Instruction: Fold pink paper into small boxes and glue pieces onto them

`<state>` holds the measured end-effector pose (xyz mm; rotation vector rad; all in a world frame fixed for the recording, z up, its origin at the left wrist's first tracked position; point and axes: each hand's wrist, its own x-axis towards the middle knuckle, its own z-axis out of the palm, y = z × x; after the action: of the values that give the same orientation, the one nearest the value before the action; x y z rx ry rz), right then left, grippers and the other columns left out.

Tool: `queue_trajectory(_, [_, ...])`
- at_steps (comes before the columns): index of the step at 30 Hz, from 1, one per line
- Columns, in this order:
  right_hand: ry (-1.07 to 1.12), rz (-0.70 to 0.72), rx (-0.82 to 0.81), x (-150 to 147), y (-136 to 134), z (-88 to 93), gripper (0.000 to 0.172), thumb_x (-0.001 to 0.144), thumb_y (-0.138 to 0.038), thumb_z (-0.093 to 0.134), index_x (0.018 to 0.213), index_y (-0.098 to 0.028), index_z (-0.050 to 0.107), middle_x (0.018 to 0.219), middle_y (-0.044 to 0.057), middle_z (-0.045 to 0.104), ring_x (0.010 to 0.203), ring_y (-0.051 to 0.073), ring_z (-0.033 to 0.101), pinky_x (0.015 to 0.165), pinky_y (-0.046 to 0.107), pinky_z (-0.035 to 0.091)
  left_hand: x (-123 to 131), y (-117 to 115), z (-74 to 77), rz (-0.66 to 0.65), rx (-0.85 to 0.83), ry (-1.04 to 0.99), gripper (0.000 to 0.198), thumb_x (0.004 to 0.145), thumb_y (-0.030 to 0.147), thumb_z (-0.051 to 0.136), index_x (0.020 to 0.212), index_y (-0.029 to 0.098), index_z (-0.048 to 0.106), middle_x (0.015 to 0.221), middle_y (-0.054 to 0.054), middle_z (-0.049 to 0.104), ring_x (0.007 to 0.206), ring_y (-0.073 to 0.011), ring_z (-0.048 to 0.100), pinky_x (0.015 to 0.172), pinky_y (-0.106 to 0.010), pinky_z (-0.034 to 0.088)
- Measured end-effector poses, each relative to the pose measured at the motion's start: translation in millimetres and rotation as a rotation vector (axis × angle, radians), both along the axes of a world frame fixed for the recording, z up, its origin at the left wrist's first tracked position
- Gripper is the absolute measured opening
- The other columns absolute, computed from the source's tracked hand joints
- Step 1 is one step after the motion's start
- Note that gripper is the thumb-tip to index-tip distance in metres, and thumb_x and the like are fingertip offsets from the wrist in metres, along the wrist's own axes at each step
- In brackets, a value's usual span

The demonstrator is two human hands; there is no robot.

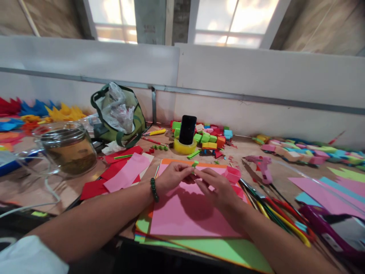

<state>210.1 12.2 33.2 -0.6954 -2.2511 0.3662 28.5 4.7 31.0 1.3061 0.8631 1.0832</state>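
Above pink paper [182,224], bare toward its front edge, left hand [173,177] and right hand [219,187] pinch a green piece [195,164].

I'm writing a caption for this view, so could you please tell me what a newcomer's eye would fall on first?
Probably the left hand and right hand, meeting above the pink sheet with a small green piece at their fingertips. Just beyond, a black phone stands at a yellow roll, before colorful folded pieces. Toward the left, a large glass vessel holds brownish contents.
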Motion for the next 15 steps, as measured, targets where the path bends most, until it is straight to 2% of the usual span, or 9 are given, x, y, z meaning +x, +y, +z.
queue_trajectory(2, [0.201,-0.071,-0.188,-0.9,2.0,0.5,0.015,0.089,-0.029,0.054,0.098,-0.019,0.062,0.076,0.002,0.063,0.058,0.012,0.059,0.05,0.023,0.049,0.9,-0.1,-1.7,0.008,0.025,0.02,0.047,0.071,0.058,0.064,0.072,0.011,0.064,0.067,-0.005,0.063,0.061,-0.012,0.058,0.061,-0.024,0.046])
queue_trajectory(4, [0.311,-0.134,-0.363,-2.7,3.9,0.5,0.022,0.083,-0.036,0.063,0.094,-0.018,0.059,0.069,0.0,0.061,0.05,0.011,0.056,0.045,0.023,0.047,2.2,-2.6,-2.1,0.009,0.084,0.08,0.044,0.076,0.056,0.06,0.069,0.012,0.063,0.064,-0.004,0.061,0.059,-0.0116,0.057,0.059,-0.024,0.045])
queue_trajectory(6, [0.303,-0.118,-0.482,-5.1,4.3,-0.5,0.031,0.077,-0.039,0.068,0.097,-0.017,0.059,0.07,0.0,0.062,0.052,0.012,0.057,0.046,0.024,0.047,3.8,-6.5,-1.1,-0.002,0.154,0.162,0.038,0.082,0.047,0.055,0.067,0.013,0.061,0.061,-0.003,0.059,0.057,-0.011,0.054,0.057,-0.023,0.044])
queue_trajectory(8, [0.269,-0.065,-0.539,-7.2,3.7,-2.7,0.032,0.078,-0.038,0.068,0.099,-0.017,0.059,0.075,0.002,0.064,0.057,0.013,0.059,0.05,0.025,0.048,5.2,-10.2,0.6,-0.012,0.216,0.255,0.032,0.085,0.036,0.051,0.065,0.014,0.06,0.06,-0.002,0.058,0.056,-0.0106,0.052,0.055,-0.022,0.041])
queue_trajectory(11, [0.288,-0.048,-0.457,-7.6,3.2,-5.4,0.025,0.079,-0.034,0.067,0.097,-0.018,0.06,0.078,0.002,0.064,0.06,0.013,0.059,0.053,0.026,0.049,5.7,-11.5,2.4,0.02,0.272,0.353,0.027,0.084,0.025,0.048,0.061,0.014,0.059,0.058,-0.001,0.056,0.056,-0.0101,0.051,0.055,-0.021,0.038])
queue_trajectory(15, [0.295,-0.066,-0.129,-3.8,6.1,-3.9,0.008,0.082,-0.027,0.064,0.079,-0.02,0.063,0.072,0.002,0.06,0.061,0.012,0.055,0.052,0.024,0.046,2.9,-5.8,2.5,0.117,0.303,0.35,0.023,0.083,0.026,0.053,0.067,0.014,0.064,0.062,-0.001,0.058,0.06,-0.0107,0.052,0.059,-0.022,0.04])
